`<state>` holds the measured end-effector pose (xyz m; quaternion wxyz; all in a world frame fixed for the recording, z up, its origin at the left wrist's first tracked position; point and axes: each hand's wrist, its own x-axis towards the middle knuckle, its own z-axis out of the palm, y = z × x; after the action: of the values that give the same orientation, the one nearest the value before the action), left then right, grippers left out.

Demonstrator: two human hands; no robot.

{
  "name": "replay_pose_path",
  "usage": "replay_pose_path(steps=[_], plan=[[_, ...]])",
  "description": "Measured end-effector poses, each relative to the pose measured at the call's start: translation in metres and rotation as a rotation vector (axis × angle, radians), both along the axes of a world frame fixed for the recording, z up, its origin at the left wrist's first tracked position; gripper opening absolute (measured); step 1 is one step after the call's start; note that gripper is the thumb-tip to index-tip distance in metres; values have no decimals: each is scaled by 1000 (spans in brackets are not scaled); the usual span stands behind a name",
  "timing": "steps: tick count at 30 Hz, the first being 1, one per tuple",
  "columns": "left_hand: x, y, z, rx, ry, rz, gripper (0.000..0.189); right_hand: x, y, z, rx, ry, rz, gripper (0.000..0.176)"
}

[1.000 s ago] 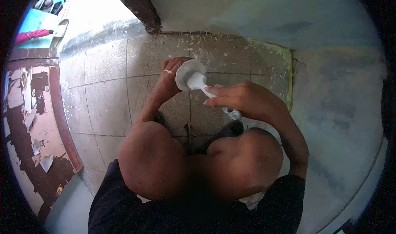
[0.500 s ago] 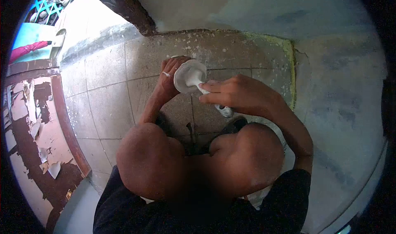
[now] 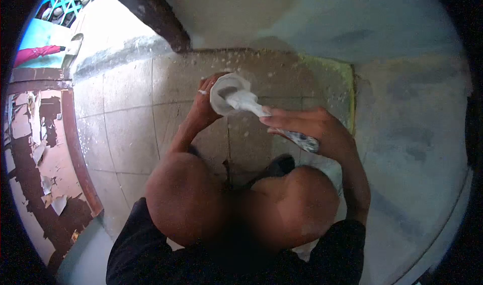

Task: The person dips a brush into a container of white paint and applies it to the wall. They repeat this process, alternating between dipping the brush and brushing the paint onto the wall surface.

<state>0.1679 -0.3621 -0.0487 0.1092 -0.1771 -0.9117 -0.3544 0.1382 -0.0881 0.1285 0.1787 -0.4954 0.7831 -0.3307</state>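
A small round bowl [image 3: 217,100], coated in white, is gripped by my left hand [image 3: 202,104], whose fingers wrap its far side. White paste [image 3: 232,95] lies inside it, and a white smear shows on a knuckle. My right hand [image 3: 324,129] is closed around the paste-spattered handle of a putty knife [image 3: 303,140]. The knife's blade end is thick with white paste and reaches into the bowl's opening, hiding part of the inside. Both hands are out beyond my bent knees, above the tiled floor [image 3: 131,129].
A plastered wall [image 3: 402,149] runs along the right, and another surface spans the top. A dark post [image 3: 163,23] stands at the upper left. At left is a door panel with peeling paint [image 3: 65,169]. A pink sleeve [image 3: 43,54] appears at the far upper left.
My right hand has moved right and slightly down, drawing the putty knife back. More white paste now shows on its blade. The bowl has tilted a little in my left hand.
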Motion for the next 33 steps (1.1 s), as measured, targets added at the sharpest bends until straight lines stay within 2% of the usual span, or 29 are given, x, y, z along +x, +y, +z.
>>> replay_pose_path(steps=[1, 2, 4, 5, 7, 9, 11, 13, 14, 15, 17, 19, 20, 21, 22, 24, 25, 26, 28, 30, 32, 33], plan=[[-4, 1, -4, 5, -74, 25, 73, -1, 6, 4, -82, -34, -66, 44], [-7, 3, 0, 18, -41, 20, 73, 0, 13, 8, -164, -63, -133, 44], [-11, 8, 10, 263, -311, 105, 77, 0, 22, 14, -192, -8, -202, 43], [-15, 12, 18, 276, -275, 98, 77, 1, 25, 17, -235, 1, -265, 42], [-24, 18, 37, 455, -469, 174, 79, 1, 30, 23, -202, 101, -296, 41], [-32, 21, 40, 409, -429, 130, 80, 2, 42, 28, -207, -13, -468, 43], [-46, 37, 49, 348, -399, 89, 80, -1, 55, 30, -197, 3, -492, 42], [-53, 39, 71, -75, -84, -22, 81, -3, 61, 27, -209, -22, -485, 41], [-61, 45, 83, -10, -189, -6, 79, -1, 63, 25, -303, -62, -514, 40], [-64, 47, 87, -15, -182, 5, 79, -1, 64, 23, -397, -112, -541, 38], [-65, 50, 87, 145, -216, -22, 76, -1, 70, 30, -344, -95, -554, 36], [-64, 52, 96, 134, -323, 48, 75, 4, 76, 34, -305, 66, -621, 32], [-65, 51, 94, 198, -246, 39, 76, 9, 82, 33, -392, -254, -673, 29], [-66, 51, 95, 261, -162, 28, 76, 10, 87, 33, -392, -266, -670, 29], [-63, 49, 98, 403, -219, 23, 76, 10, 90, 36, -451, -236, -688, 28], [-64, 46, 99, 429, -288, 39, 77, 7, 86, 43, -509, -206, -706, 26], [-63, 45, 99, 458, -355, 51, 77, 5, 84, 47, -501, -33, -714, 28], [-61, 45, 98, 457, -360, 51, 77, 3, 81, 52, -490, 141, -721, 31], [-58, 43, 93, 403, -270, 82, 78, -5, 65, 68, -486, 208, -692, 34], [-52, 46, 71, 363, -322, 120, 79, -13, 48, 83, -485, 280, -658, 37], [-46, 48, 54, 328, -370, 165, 80, -18, 34, 95, -412, 511, -603, 27], [-43, 48, 48, 379, -389, 145, 80, -17, 30, 102, -414, 513, -598, 27]])
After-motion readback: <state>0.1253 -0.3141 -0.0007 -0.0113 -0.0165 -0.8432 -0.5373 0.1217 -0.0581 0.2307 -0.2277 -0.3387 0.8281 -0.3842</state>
